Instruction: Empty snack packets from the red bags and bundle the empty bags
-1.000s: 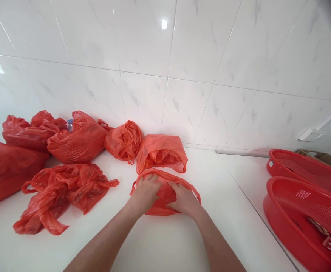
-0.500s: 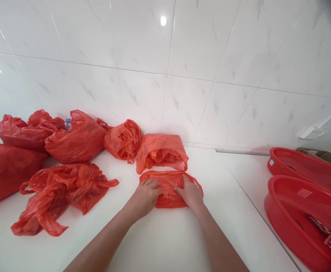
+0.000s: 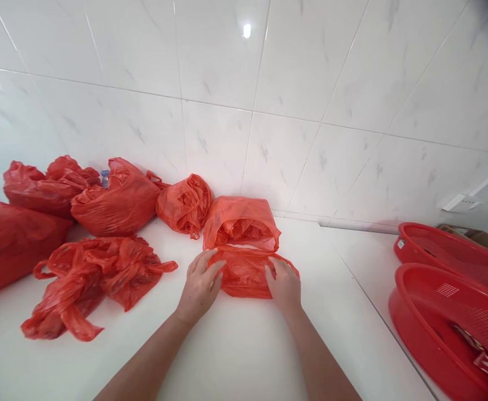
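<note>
A red plastic bag (image 3: pixel 246 275) lies flattened on the white table, its handle loop showing at the right end. At its left end is my left hand (image 3: pixel 200 287), fingers curved and apart, with the fingertips at the bag's edge. My right hand (image 3: pixel 283 284) rests over the other end, thumb and fingers spread on the plastic. Neither hand visibly pinches the bag. Just behind it, touching or nearly so, another red plastic bag (image 3: pixel 242 209) stands with its mouth toward me and crumpled red plastic inside.
A balled red bag (image 3: pixel 185 206) and several filled red bags (image 3: pixel 116 203) stand along the tiled wall. Crumpled red bags (image 3: pixel 97 273) lie on the left. Red baskets (image 3: pixel 411 312) stand at right, with packets in the nearer one. A socket strip (image 3: pixel 461 202) is on the wall.
My left hand has drawn back from the bag's middle to its left end, and its fingers have opened. My right hand has shifted slightly, staying on the right end. The bag looks flatter.
</note>
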The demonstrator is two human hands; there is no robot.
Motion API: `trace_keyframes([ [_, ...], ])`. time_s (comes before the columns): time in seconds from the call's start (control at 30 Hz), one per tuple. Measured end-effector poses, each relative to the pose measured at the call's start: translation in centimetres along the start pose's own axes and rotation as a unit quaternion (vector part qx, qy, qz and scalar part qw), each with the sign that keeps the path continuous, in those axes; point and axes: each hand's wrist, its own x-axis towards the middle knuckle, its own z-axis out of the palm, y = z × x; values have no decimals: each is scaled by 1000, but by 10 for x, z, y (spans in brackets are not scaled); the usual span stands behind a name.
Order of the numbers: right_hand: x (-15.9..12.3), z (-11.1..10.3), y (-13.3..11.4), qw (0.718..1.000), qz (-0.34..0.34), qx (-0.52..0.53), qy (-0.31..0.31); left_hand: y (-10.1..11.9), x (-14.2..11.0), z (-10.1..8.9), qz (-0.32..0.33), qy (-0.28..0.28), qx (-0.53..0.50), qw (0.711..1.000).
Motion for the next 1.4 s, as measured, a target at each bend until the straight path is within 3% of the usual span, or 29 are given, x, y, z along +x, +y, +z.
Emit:
trace_keyframes([
  [0.1, -5, -6, -4, 997, -40, 49, 49, -4, -1, 3, -106, 12, -52, 993],
  [0.2, -10, -15, -6, 994, -46, 79, 53, -13, -2, 11, -202, 14, -122, 972],
  [0.33, -18, -40, 6, 993, -5, 76, 92, -22, -1, 17, -246, 13, -185, 951],
  [0.43, -30, -72, 31, 982, 27, 14, 184, -24, 1, 16, -261, 5, -197, 945],
  [0.57, -56, -127, 81, 942, 57, -147, 295, -25, 5, 15, -281, -2, -199, 939],
  [0.63, -74, -152, 107, 919, 104, -234, 299, -25, 6, 15, -291, -10, -199, 936],
  [0.73, -102, -176, 142, 901, 172, -338, 212, -25, 8, 15, -298, -20, -195, 934],
  [0.87, -131, -174, 164, 900, 173, -391, 79, -23, 9, 12, -294, -28, -188, 937],
  [1.07, -160, -138, 151, 905, 182, -384, 16, -20, 9, 10, -320, -44, -185, 928],
  [1.2, -170, -129, 148, 901, 194, -387, 18, -18, 10, 9, -317, -57, -172, 931],
  [1.4, -165, -140, 150, 901, 161, -399, 51, -13, 13, 4, -334, -71, -169, 924],
])
